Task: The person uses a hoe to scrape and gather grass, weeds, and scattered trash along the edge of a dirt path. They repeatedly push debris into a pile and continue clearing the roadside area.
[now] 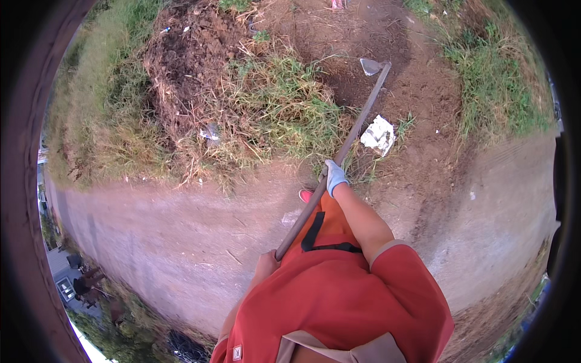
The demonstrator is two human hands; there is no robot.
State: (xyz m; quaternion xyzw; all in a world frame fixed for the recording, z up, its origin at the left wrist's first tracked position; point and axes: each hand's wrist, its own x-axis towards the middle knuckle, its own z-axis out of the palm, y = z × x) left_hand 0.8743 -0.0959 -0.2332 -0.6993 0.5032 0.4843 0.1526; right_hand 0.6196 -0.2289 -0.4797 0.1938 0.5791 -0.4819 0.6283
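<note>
A long-handled hoe slants up and to the right across the view, its brown wooden handle [358, 122] gripped by both hands. My right hand [334, 176], in a pale blue glove, is closed around the middle of the handle. Near the handle's lower end, by my waist, my left hand [266, 264] is closed on it and looks ungloved. The hoe's metal blade [371, 67] is over brown soil at the upper right; whether it touches the ground I cannot tell. Crumpled white litter [379, 135] lies to the right of the handle.
Cut grass [286, 109] is heaped left of the hoe, beside a mound of dark soil [195, 54]. Taller grass stands at far left and at right [504, 81]. A packed dirt path [172, 227] runs across under me. At the lower left edge a person [84, 286] is partly visible.
</note>
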